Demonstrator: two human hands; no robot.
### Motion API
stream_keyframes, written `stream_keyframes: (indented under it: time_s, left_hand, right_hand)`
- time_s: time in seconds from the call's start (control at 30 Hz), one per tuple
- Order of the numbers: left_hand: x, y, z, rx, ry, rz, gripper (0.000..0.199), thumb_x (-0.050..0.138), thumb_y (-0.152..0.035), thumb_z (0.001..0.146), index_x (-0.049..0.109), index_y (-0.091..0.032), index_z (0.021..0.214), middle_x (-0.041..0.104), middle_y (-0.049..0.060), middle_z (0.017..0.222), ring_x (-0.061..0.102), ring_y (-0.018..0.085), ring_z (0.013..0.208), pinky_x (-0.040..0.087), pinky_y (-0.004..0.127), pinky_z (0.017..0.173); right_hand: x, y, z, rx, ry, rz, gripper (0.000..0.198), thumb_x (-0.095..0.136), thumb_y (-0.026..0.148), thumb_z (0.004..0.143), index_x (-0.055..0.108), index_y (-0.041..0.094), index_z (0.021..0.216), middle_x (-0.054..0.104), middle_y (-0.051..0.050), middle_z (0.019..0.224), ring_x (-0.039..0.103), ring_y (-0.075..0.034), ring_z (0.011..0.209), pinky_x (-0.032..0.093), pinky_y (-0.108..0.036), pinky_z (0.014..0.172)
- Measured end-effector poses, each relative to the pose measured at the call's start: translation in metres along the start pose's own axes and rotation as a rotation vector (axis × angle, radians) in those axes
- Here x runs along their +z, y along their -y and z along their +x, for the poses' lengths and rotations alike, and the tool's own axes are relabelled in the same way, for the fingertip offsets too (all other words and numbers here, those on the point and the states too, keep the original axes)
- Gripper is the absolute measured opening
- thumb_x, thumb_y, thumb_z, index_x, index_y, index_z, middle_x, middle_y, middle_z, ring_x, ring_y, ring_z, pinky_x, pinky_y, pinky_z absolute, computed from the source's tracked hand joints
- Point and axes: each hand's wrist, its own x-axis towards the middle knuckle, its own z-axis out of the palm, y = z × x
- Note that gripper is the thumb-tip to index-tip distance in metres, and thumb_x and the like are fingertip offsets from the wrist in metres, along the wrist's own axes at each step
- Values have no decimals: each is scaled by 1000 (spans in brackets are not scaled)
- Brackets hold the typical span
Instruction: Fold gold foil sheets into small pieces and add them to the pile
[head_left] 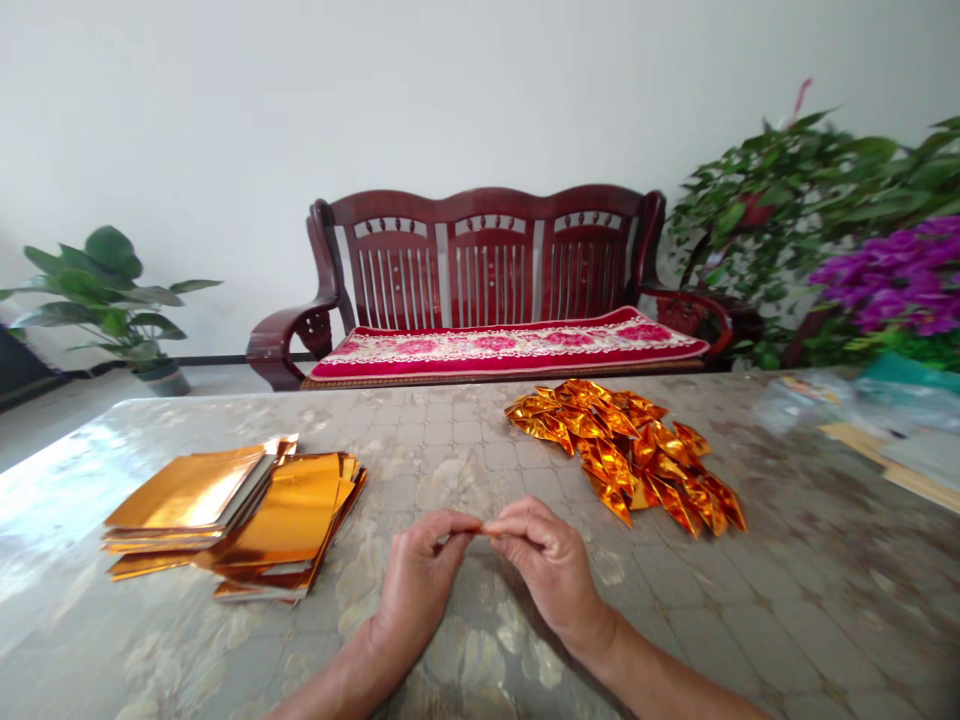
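1. Shiny orange-gold foil pieces, folded into pointed shapes (607,440), lie heaped beyond your right hand (551,565), on the far right-hand part of the tabletop (420,450). These look finished.
2. Flat, square orange-gold foil sheets (277,515) sit in overlapping stacks to the left of your left hand (420,560). They appear unfolded, so a good deal seems left to do.
3. Your hands meet between the two groups, thumbs and forefingers pinched closed, fingertips together. You cannot tell from this view whether anything small is held between them.
4. Clear crumpled plastic wrapping (806,395) lies at the far right.
5. Beyond stands a dark red wooden bench (412,208) with a red-and-white floral seat cover (517,342).
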Motion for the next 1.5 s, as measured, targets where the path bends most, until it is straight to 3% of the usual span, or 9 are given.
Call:
stream_keyframes:
  time_s: [0.47, 0.77, 0.93, 1.1, 1.3, 1.4, 1.5]
  left_hand:
    - [-2, 5, 0, 143, -42, 26, 19, 58, -18, 83, 76, -25, 86, 77, 1, 86, 71, 19, 84, 55, 30, 81]
    - [-7, -6, 0, 315, 51, 56, 11, 64, -24, 88, 75, -25, 88, 75, 2, 88, 67, 19, 89, 51, 29, 84]
    - [-7, -5, -1, 378, 25, 47, 15, 61, -23, 92, 75, -25, 90, 74, 3, 87, 66, 18, 88, 50, 29, 84]
    - [-7, -5, -3, 392, 2, 63, 15, 61, -25, 92, 76, -24, 89, 74, 3, 85, 66, 19, 86, 51, 30, 83]
    - [-7, -7, -4, 409, 1, 105, 14, 62, -24, 93, 75, -25, 89, 74, 2, 84, 66, 19, 87, 50, 30, 83]
    - [-7, -5, -3, 424, -11, 127, 13, 62, -24, 93, 75, -25, 90, 74, 2, 86, 66, 18, 88, 51, 29, 83]
    - [-6, -4, -3, 449, -25, 145, 12, 62, -23, 93, 73, -26, 92, 74, 1, 88, 65, 18, 89, 51, 29, 84]
  right_hand:
    - [-4, 7, -2, -96, 71, -107, 17, 66, 20, 88, 78, 30, 95, 70, -4, 88, 66, -18, 83, 52, -30, 75]
    - [-6, 5, -5, -75, 93, -88, 16, 63, 25, 91, 77, 29, 96, 70, -4, 90, 65, -19, 84, 52, -31, 76]
    - [-5, 7, -5, -24, 110, -35, 17, 60, 28, 93, 77, 28, 95, 69, -5, 91, 65, -20, 85, 50, -31, 78]
    - [-4, 10, -4, 127, 137, 141, 20, 59, 33, 94, 75, 24, 88, 65, -4, 85, 63, -18, 78, 49, -30, 73]
    - [-4, 13, 0, 166, 169, 204, 25, 59, 36, 94, 72, 21, 79, 59, -1, 76, 58, -16, 72, 46, -26, 70]
    - [-1, 10, 1, 215, 126, 222, 23, 62, 39, 91, 71, 20, 81, 59, -1, 76, 57, -15, 69, 46, -26, 68]
    - [4, 3, 1, 271, -51, 219, 21, 73, 40, 81, 67, 20, 85, 59, 2, 72, 55, -14, 63, 45, -24, 61]
